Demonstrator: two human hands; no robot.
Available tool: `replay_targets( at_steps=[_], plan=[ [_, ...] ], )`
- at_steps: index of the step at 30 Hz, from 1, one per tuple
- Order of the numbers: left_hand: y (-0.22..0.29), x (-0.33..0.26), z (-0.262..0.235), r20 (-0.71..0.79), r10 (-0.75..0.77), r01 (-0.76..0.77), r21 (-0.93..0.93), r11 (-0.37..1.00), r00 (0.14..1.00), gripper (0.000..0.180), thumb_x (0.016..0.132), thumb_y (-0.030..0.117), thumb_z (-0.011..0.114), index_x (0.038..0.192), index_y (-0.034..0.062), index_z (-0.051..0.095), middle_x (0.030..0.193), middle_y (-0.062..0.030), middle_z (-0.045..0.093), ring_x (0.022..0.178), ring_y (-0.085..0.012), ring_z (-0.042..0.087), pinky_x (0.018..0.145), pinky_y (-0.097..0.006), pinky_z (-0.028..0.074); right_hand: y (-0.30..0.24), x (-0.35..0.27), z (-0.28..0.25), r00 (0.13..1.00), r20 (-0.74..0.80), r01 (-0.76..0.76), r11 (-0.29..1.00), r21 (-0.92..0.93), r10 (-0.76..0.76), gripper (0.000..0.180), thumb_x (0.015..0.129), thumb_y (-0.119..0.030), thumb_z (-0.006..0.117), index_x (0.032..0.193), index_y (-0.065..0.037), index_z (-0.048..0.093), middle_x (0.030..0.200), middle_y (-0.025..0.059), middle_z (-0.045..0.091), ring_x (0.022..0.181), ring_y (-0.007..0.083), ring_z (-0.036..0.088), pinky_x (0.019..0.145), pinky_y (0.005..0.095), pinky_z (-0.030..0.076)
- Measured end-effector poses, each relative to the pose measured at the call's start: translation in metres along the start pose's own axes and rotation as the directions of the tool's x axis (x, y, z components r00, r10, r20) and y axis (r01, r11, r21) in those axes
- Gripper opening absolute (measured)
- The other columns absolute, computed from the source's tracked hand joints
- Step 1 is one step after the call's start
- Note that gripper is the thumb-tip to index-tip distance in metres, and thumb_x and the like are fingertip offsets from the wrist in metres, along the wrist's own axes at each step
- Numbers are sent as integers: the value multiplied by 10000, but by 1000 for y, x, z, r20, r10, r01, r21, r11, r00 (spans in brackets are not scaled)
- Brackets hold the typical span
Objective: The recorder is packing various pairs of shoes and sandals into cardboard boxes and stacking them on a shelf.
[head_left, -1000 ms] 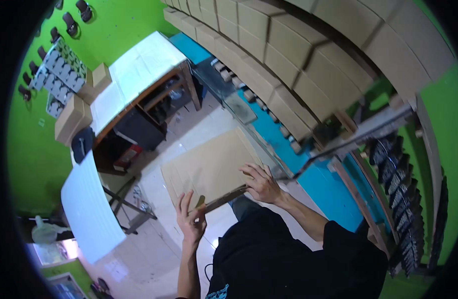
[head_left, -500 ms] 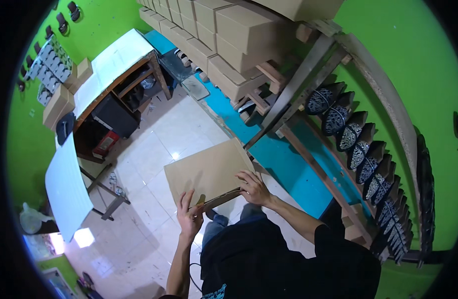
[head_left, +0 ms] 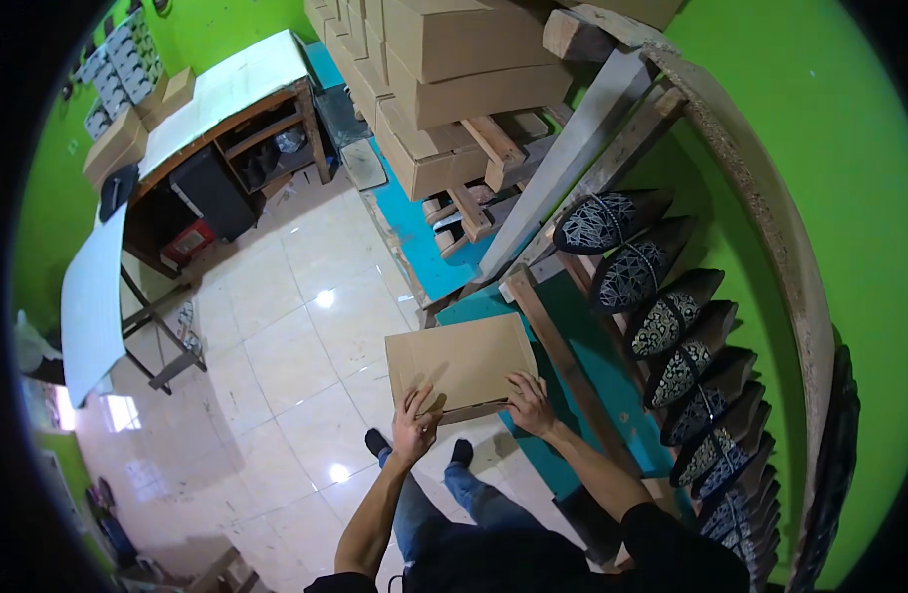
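A plain brown cardboard box (head_left: 459,366) is held level in front of me, above my feet and beside the teal shelf. Its lid lies flat and its near side shows as a narrow strip. My left hand (head_left: 414,425) is closed on the near left corner, fingers bent over the top edge. At the near right corner my right hand (head_left: 531,405) grips the box in the same way. The thumbs and the underside of the box are hidden.
Stacked cardboard boxes (head_left: 474,44) fill a wooden rack at the far side. Patterned dark slip-on shoes (head_left: 661,321) hang in a row at the right, beside a teal shelf (head_left: 563,366). A white-topped table (head_left: 242,94) stands far left; a slanted white board (head_left: 93,306) is nearer.
My view has swung toward the right. The box, in both hands, has moved right, in front of the teal shelf; its lid now sits flatter over the near side.
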State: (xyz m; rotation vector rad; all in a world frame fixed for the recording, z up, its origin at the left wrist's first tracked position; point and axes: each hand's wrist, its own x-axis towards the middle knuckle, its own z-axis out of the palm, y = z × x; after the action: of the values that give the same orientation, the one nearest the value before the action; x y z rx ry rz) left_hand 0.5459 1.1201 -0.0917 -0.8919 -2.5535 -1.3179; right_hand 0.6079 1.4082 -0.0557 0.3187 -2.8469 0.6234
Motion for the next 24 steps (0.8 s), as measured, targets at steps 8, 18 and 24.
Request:
replay_targets(
  at_steps=[8,18,24],
  plan=[
    [23,11,62,8,-7,6,128,992,1000,200,719,68,780,910,129,786,1409,-92,572,1287,-404,498,1021,-473,475,41,-17,5,992,105,-54,986,-155,71,191,760,-88,729,926,-23,661,1426,157,484,1392,390,387,1112,674,262],
    [57,25,108,178,-73,91,-96,991,981,493,817,41,717,1289,145,620,1547,-228,341,1406,-487,338,1134,-520,378,13,5,22,964,221,-74,948,-311,147,688,730,-182,815,1330,-21,520,1534,208,297,1463,451,216,1151,674,186],
    [29,17,78,382,-177,44,331,943,907,761,830,396,757,1494,220,432,1633,-180,191,1487,-484,158,1147,-699,176,-1,7,14,921,343,-186,982,-24,183,956,656,-384,856,1419,-2,426,1579,233,188,1464,505,132,1122,727,148]
  ],
)
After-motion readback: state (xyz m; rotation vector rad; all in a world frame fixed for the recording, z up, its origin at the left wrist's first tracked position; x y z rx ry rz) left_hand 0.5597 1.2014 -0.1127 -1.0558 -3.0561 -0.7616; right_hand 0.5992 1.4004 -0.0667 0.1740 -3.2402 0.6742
